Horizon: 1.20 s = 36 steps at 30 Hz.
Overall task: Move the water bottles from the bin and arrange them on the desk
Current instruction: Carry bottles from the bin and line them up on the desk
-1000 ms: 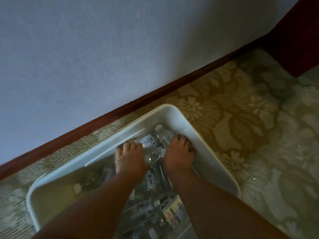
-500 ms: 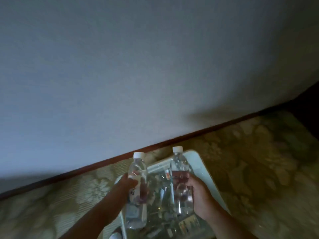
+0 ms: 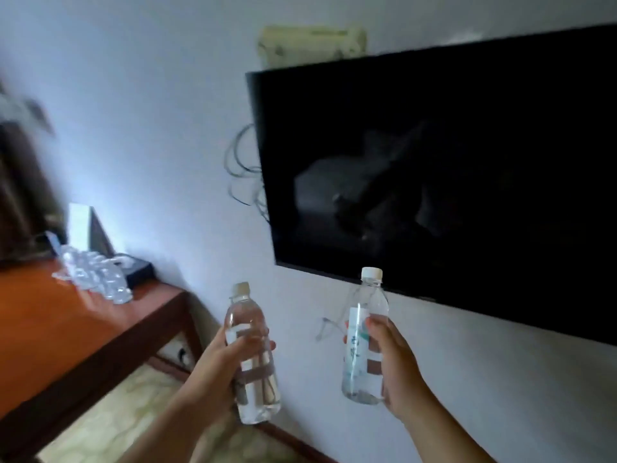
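Partway through: a bottle [image 3: 252,355] gripped in the left hand [image 3: 223,365], another bottle [image 3: 364,339] in the right hand [image 3: 395,369], a cluster of bottles [image 3: 95,274] already standing on the tabletop [image 3: 60,329] far left.

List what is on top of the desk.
On the desk: a cluster of bottles, a dark box behind them, and a white upright item. Motion blur hides the far left.

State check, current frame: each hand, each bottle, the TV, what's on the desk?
left hand: grips the left bottle around its middle
left bottle: capped, upright, held in the air
right hand: grips the right bottle
right bottle: capped, upright, held in the air
TV: screen dark, on the wall
bottles on the desk: clustered, blurred, count unclear
desk: bears the cluster near the wall
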Tool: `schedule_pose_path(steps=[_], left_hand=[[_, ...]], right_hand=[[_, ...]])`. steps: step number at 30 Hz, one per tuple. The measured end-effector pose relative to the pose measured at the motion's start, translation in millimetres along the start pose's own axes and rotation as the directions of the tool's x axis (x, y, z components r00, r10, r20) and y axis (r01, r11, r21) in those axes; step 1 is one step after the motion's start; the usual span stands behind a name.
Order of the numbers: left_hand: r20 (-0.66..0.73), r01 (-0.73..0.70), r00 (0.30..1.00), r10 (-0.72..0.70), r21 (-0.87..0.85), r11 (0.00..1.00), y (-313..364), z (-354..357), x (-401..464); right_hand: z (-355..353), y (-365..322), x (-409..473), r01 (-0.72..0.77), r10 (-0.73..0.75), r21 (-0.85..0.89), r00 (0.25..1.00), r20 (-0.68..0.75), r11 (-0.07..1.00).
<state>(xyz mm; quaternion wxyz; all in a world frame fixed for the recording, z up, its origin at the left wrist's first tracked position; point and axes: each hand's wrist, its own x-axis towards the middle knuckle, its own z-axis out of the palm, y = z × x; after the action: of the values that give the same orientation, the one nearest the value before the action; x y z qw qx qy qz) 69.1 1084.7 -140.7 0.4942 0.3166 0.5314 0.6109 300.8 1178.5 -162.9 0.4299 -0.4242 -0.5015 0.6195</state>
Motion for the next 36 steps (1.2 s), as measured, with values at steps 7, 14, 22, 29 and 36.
schedule_pose_path(steps=[7, 14, 22, 29, 36], left_hand=[[-0.119, -0.219, 0.963, 0.240, 0.167, 0.961, 147, -185, -42], [-0.278, -0.193, 0.917, 0.288, 0.323, 0.926, 217, -341, -43], [-0.356, -0.172, 0.889, 0.289, 0.325, 0.930, 241, -427, 34], [-0.244, -0.198, 0.903, 0.355, 0.497, 0.845, 269, -460, 154], [-0.166, -0.116, 0.915, 0.369, 0.767, 0.631, 301, -498, 278]], right_hand=[[237, -45, 13, 0.071, -0.071, 0.007, 0.966, 0.249, 0.997], [404, -42, 30, 0.036, -0.084, 0.143, 0.933, 0.350, 0.989], [504, -26, 99, 0.221, -0.205, -0.010, 0.920, 0.335, 0.975], [560, -24, 195, 0.322, -0.292, -0.085, 0.921, 0.259, 0.943], [602, -16, 289, 0.393, -0.352, -0.210, 0.913, 0.207, 0.895]])
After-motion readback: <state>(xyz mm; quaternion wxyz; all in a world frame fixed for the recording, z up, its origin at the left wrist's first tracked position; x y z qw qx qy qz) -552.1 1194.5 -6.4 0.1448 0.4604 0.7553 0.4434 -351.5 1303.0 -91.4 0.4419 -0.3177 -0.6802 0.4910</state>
